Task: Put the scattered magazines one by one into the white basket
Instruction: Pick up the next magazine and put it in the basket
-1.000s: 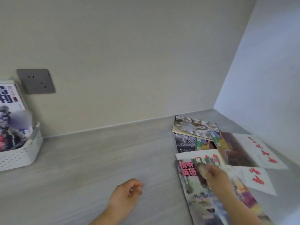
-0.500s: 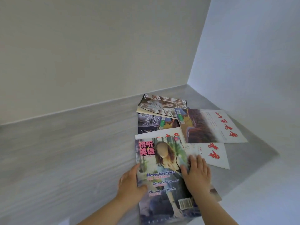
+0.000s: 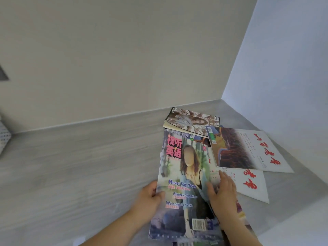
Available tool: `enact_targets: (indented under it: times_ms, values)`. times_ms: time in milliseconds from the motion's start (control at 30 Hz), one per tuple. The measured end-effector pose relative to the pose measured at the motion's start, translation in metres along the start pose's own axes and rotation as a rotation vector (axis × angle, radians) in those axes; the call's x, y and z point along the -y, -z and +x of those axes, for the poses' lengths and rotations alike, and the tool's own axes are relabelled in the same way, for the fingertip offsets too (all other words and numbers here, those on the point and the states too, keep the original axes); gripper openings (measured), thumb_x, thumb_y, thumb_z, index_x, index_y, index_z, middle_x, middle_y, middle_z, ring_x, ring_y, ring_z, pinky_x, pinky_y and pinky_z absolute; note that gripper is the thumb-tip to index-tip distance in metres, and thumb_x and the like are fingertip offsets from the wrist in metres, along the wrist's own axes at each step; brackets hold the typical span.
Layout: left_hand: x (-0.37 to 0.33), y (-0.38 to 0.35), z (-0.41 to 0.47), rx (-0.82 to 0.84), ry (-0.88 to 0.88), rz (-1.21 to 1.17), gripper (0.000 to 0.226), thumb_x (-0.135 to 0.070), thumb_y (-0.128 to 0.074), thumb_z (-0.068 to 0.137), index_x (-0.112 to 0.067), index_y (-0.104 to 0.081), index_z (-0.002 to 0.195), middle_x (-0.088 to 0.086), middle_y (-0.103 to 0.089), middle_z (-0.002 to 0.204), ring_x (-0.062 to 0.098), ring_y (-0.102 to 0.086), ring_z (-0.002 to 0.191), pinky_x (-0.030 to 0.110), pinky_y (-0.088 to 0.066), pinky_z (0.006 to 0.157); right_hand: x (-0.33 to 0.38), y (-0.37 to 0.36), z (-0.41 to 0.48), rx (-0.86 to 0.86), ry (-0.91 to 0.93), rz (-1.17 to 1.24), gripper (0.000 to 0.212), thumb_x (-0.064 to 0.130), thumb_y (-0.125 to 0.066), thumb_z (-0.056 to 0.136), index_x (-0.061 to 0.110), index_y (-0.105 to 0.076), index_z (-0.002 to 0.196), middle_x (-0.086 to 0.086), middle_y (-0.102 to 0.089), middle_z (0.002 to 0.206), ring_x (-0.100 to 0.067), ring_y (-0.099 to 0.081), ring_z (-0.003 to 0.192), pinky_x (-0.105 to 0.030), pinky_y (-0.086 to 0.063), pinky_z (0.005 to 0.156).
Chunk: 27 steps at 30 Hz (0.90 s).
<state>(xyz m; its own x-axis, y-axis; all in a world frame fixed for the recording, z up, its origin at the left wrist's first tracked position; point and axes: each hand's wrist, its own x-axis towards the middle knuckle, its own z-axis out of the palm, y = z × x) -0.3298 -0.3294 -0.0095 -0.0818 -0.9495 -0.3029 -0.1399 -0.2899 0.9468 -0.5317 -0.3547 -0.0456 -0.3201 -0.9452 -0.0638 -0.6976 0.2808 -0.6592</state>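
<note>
A colourful magazine with pink characters and "Never Say Never" on its cover is tilted up off the grey counter. My left hand grips its left edge, thumb on the cover. My right hand is on its right side, fingers spread over the cover. Behind it lie a magazine with a pale patterned cover, a white one with red characters and a dark photo, and another white one under it. Only a sliver of the white basket shows at the far left edge.
The grey wood-grain counter runs left toward the basket. A beige wall stands behind and a pale blue wall closes the right side. The corner of a grey wall socket shows at the left edge.
Both hands have come onto the colourful magazine; its left side has lifted off the counter and it has shifted up over the pile. The view has swung back left, so the basket's edge shows again.
</note>
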Motion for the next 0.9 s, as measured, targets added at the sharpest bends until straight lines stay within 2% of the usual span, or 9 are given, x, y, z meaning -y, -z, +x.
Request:
enact_targets:
  times_ms: [67,133,300,367,433,533,633,733,900]
  values:
    - [-0.007,0.012,0.002,-0.030,-0.049,-0.018,0.034,0.009,-0.044,0.085,-0.021,-0.060,0.088,-0.006,-0.067,0.084,0.002,-0.064,0.073,0.010,-0.048,0.068,0.020,0.002,0.003,0.061,-0.064,0.267,0.057,0.023,-0.049,0.089,0.010,-0.025,0.139,-0.015,-0.049,0.133,-0.025,-0.049,0.112,-0.040,-0.036,0.100]
    - [-0.013,0.027,0.004,-0.072,-0.089,-0.025,0.030,0.009,-0.044,0.085,-0.015,-0.061,0.094,0.001,-0.067,0.084,0.010,-0.063,0.073,0.015,-0.049,0.067,0.038,0.001,0.008,0.140,-0.111,0.383,0.047,0.019,-0.049,0.090,0.010,-0.035,0.134,-0.013,-0.056,0.126,-0.019,-0.051,0.096,-0.034,-0.039,0.088]
    - [-0.024,0.075,-0.006,-0.079,-0.130,0.005,0.031,0.003,-0.041,0.089,-0.023,-0.057,0.086,0.016,-0.054,0.068,0.005,-0.046,0.032,0.016,-0.042,0.032,0.086,-0.014,0.015,0.236,-0.168,0.619,0.025,0.004,-0.050,0.087,0.001,-0.056,0.111,-0.015,-0.062,0.103,-0.030,-0.057,0.098,-0.046,-0.048,0.090]
    - [-0.027,0.104,-0.013,-0.130,-0.148,-0.017,0.034,0.004,-0.039,0.089,-0.025,-0.056,0.084,0.014,-0.048,0.064,0.006,-0.040,0.030,0.019,-0.039,0.030,0.112,-0.021,0.011,0.268,-0.132,0.657,0.013,0.002,-0.051,0.086,0.006,-0.060,0.094,-0.012,-0.063,0.095,-0.030,-0.060,0.092,-0.041,-0.053,0.076]
    - [-0.028,0.139,-0.019,-0.223,-0.176,-0.016,0.036,0.005,-0.039,0.088,-0.026,-0.056,0.085,0.010,-0.049,0.062,0.005,-0.042,0.032,0.019,-0.040,0.032,0.141,-0.032,0.003,0.309,-0.058,0.681,0.017,0.002,-0.052,0.086,0.015,-0.061,0.081,-0.011,-0.065,0.088,-0.025,-0.063,0.081,-0.029,-0.053,0.061]
    - [-0.028,0.201,-0.028,-0.384,-0.242,0.001,0.034,0.009,-0.041,0.086,-0.019,-0.058,0.090,0.004,-0.055,0.060,0.005,-0.047,0.035,0.019,-0.042,0.034,0.193,-0.057,-0.013,0.337,0.057,0.683,0.021,-0.003,-0.054,0.083,0.015,-0.061,0.073,-0.014,-0.064,0.080,-0.025,-0.061,0.072,-0.025,-0.054,0.061]
    - [-0.024,0.267,-0.037,-0.525,-0.312,0.013,0.031,0.013,-0.043,0.083,-0.009,-0.059,0.098,0.003,-0.063,0.073,0.010,-0.056,0.050,0.012,-0.044,0.040,0.252,-0.090,-0.033,0.342,0.168,0.688,0.026,-0.006,-0.056,0.080,0.015,-0.058,0.064,-0.006,-0.058,0.063,-0.007,-0.059,0.052,-0.012,-0.050,0.047]
    - [-0.020,0.336,-0.047,-0.690,-0.362,-0.017,0.029,0.013,-0.046,0.082,-0.012,-0.058,0.092,-0.004,-0.063,0.078,-0.002,-0.061,0.057,0.004,-0.044,0.046,0.315,-0.129,-0.055,0.380,0.293,0.672,0.030,-0.004,-0.057,0.080,0.019,-0.058,0.061,0.001,-0.061,0.057,0.002,-0.055,0.042,-0.015,-0.049,0.049]
    - [-0.014,0.448,-0.065,-0.926,-0.403,0.014,0.016,0.006,-0.053,0.082,-0.009,-0.056,0.088,0.007,-0.063,0.088,0.019,-0.055,0.080,0.025,-0.041,0.072,0.417,-0.195,-0.100,0.412,0.512,0.647,0.038,-0.002,-0.057,0.079,0.030,-0.055,0.057,0.025,-0.061,0.045,0.009,-0.054,0.045,-0.010,-0.043,0.054]
